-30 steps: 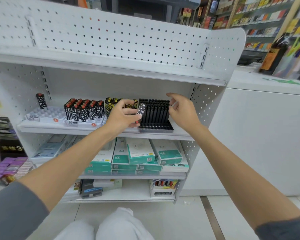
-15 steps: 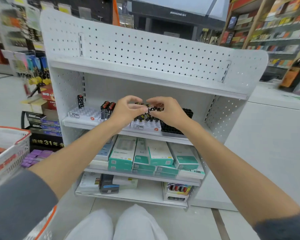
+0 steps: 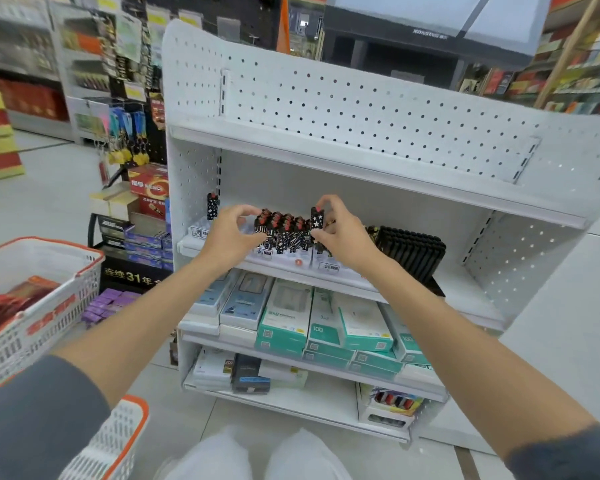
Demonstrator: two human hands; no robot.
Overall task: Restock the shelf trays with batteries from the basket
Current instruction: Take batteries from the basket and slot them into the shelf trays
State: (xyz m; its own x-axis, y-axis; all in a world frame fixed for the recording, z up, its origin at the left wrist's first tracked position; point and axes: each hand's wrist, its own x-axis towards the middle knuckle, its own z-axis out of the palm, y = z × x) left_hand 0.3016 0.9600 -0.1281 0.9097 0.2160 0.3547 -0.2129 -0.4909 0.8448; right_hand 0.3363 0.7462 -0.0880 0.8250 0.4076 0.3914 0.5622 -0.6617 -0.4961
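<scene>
Centre of frame, middle shelf (image 3: 465,291): white trays (image 3: 284,259) sat along the front edge. A cluster of black patterned batteries (image 3: 284,233) with red tops stood upright in one.
Right hand (image 3: 343,237): fingers and thumb pinched one star-marked battery (image 3: 316,219), held upright at the cluster's right end, its top a little above the others.
Left hand (image 3: 232,233): half-curled, fingertips and thumb at the cluster's left end. Could not tell whether it gripped a battery.
Left end of shelf: single battery (image 3: 212,205) stood alone in its tray.
Right of the trays: black ribbed block (image 3: 413,247).
Left edge of frame: basket (image 3: 49,320), white with orange rim, red packs (image 3: 11,303) inside, well apart from the trays.
Shelf below: teal and white boxes (image 3: 326,327), stacked.
</scene>
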